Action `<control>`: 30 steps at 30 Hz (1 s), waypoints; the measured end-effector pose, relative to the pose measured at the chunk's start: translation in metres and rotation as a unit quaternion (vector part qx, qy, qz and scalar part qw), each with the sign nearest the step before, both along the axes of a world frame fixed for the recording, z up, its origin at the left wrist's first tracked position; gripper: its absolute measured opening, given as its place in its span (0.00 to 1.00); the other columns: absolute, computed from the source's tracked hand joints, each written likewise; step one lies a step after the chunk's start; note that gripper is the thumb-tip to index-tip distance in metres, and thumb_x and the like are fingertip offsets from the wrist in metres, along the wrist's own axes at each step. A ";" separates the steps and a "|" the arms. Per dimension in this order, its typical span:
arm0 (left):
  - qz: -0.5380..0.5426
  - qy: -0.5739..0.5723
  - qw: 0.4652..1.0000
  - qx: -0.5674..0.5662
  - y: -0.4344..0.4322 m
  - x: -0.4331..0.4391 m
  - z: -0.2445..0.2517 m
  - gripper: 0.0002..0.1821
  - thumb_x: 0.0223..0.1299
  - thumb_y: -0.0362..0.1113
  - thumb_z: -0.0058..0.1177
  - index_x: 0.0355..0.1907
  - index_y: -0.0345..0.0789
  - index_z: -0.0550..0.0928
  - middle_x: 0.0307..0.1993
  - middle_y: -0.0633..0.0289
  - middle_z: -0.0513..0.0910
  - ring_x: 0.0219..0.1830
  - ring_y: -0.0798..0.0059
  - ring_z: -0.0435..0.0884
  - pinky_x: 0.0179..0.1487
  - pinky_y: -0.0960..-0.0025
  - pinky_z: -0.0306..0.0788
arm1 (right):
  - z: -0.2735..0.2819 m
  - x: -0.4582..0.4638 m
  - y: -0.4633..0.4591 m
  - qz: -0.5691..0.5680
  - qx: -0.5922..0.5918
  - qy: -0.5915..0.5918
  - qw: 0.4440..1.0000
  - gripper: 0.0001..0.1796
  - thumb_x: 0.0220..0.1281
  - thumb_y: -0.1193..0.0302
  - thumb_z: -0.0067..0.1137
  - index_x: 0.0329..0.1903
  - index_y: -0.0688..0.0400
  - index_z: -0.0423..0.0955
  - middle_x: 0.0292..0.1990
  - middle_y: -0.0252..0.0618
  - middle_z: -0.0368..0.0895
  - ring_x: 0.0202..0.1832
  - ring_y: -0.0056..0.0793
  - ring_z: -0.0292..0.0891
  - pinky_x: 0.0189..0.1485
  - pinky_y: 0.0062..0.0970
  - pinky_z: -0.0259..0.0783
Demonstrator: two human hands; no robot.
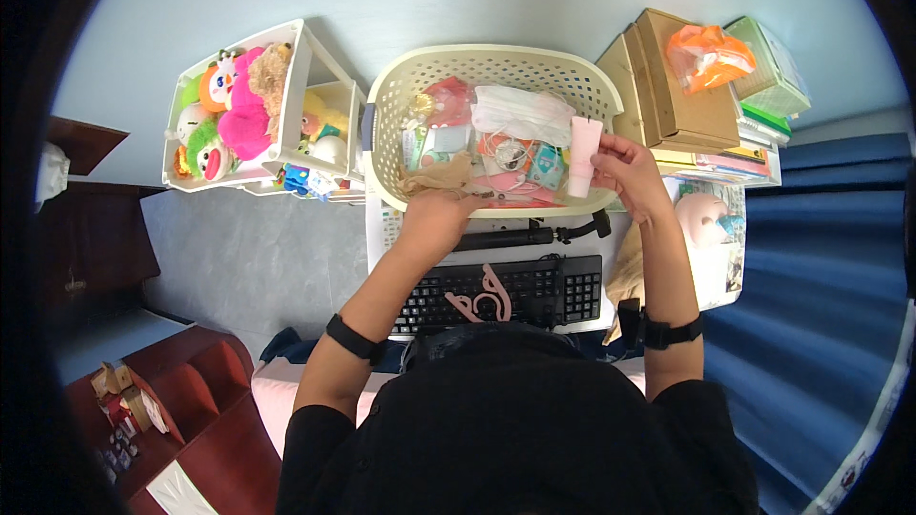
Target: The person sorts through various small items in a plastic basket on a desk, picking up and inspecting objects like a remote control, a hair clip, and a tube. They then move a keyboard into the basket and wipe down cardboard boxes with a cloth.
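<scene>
A cream plastic basket (494,50) with perforated walls stands in front of me, holding a folded white cloth-like item (522,113), a coiled white cable (509,154), a beige cloth (438,175) and small packets. My right hand (626,172) grips a pale pink squeeze tube (585,157) upright over the basket's right side. My left hand (438,225) reaches over the basket's near rim beside the beige cloth; its fingertips are partly hidden, so its hold is unclear.
Nearer me lie a black folded stand (504,237) and a black keyboard (529,286) with a pink hanger-like piece (483,298) on it. A white trolley of plush toys (297,86) stands left. Cardboard boxes (680,86) and a pink piggy bank (701,218) are right.
</scene>
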State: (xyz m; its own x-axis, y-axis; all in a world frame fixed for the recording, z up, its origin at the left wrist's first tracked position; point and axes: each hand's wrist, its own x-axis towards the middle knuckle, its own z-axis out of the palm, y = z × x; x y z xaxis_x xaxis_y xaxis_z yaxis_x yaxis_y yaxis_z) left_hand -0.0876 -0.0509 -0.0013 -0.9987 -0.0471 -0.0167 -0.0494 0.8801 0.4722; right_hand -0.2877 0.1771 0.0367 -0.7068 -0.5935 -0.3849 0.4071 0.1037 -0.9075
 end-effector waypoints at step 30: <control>0.374 -0.154 0.778 0.480 -0.043 -0.079 -0.083 0.34 0.57 0.45 0.60 0.67 0.40 0.69 0.59 0.48 0.74 0.54 0.61 0.76 0.48 0.52 0.72 | -0.028 0.059 0.029 -0.120 -0.182 -0.230 0.948 0.22 0.63 0.67 0.50 0.59 0.59 0.65 0.40 0.35 0.74 0.34 0.25 0.70 0.32 0.20 0.67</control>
State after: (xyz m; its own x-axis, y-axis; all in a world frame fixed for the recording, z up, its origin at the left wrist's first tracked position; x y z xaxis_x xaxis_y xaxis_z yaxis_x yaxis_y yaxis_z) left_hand -0.1667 -0.0938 -0.0843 -0.6392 -0.4314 -0.6367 -0.6198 -0.2011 0.7585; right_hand -0.2287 0.2057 0.0086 -0.6451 -0.5895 -0.4862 0.7414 -0.3286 -0.5851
